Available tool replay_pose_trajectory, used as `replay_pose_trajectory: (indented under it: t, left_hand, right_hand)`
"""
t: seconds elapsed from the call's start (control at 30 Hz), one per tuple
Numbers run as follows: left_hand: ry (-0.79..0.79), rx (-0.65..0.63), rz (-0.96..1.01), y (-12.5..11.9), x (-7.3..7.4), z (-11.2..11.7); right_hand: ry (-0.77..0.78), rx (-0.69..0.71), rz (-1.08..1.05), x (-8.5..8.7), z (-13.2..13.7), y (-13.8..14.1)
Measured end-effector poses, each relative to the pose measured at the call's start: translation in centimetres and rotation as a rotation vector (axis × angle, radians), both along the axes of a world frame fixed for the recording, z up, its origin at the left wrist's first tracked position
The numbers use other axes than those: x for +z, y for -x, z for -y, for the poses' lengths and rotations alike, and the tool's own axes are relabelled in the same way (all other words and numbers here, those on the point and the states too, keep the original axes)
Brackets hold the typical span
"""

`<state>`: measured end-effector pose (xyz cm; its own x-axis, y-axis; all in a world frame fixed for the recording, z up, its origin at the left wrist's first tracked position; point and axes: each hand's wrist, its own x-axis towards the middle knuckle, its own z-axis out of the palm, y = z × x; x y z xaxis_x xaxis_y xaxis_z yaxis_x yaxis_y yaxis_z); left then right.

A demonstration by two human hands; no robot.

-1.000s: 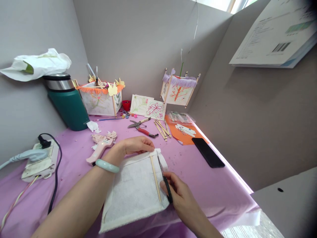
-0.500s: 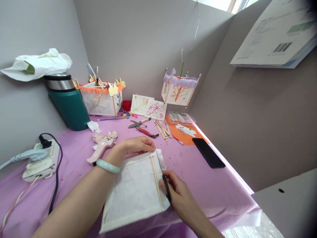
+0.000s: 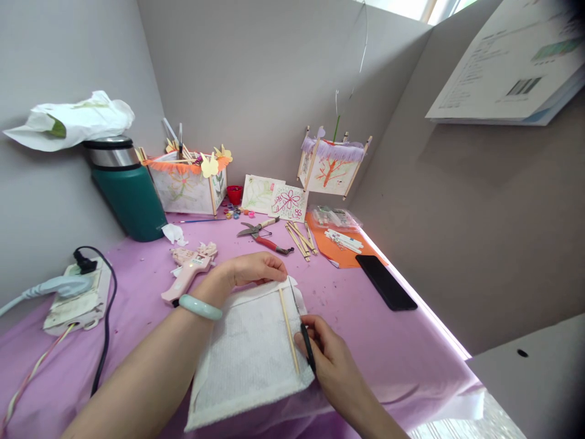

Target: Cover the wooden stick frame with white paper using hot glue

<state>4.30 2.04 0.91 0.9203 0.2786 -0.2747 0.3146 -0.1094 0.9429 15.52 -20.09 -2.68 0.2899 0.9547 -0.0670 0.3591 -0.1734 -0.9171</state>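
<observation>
A white textured cloth (image 3: 242, 350) with folded edges lies flat at the table's front. Near its right side a thin wooden stick (image 3: 289, 332) lies lengthwise on it. My left hand (image 3: 260, 268) pinches the far edge of the cloth close to its right corner, thumb hidden below the fingers. In my right hand (image 3: 324, 347) is a pair of scissors (image 3: 308, 344) with black handles. Their blades point away from me along the cloth's right edge, tips close to my left fingers. How far the blades are apart is hard to see.
A pink glue gun (image 3: 189, 271) lies left, near a power strip (image 3: 77, 299) and green bottle (image 3: 130, 198). Behind are pruning shears (image 3: 265, 235), wooden sticks (image 3: 299, 239) and decorated paper boxes (image 3: 187, 189). A phone (image 3: 385, 281) lies right, beside orange paper (image 3: 326, 247).
A small notch now shows in the white edge beside the scissor blades, near the far right corner. Both hands have stayed almost in place.
</observation>
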Motion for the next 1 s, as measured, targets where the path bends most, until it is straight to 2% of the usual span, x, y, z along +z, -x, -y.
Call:
replay_pose_trajectory:
  t: [0.13,0.37,0.73,1.0]
  left_hand:
    - [-0.013,-0.017,0.011,0.1,0.2,0.0]
    - [-0.029,-0.029,0.013,0.0,0.4,0.1]
    - [-0.063,-0.031,0.017,0.2,0.4,0.1]
    - [-0.09,-0.019,0.041,0.3,0.6,0.2]
  right_hand:
    - [0.01,0.014,0.032,0.2,0.3,0.1]
    - [0.048,0.047,-0.049,0.6,-0.2,-0.1]
    - [0.005,0.021,-0.042,-0.1,-0.7,-0.2]
    - [-0.046,-0.014,0.095,-1.1,-1.0,-0.7]
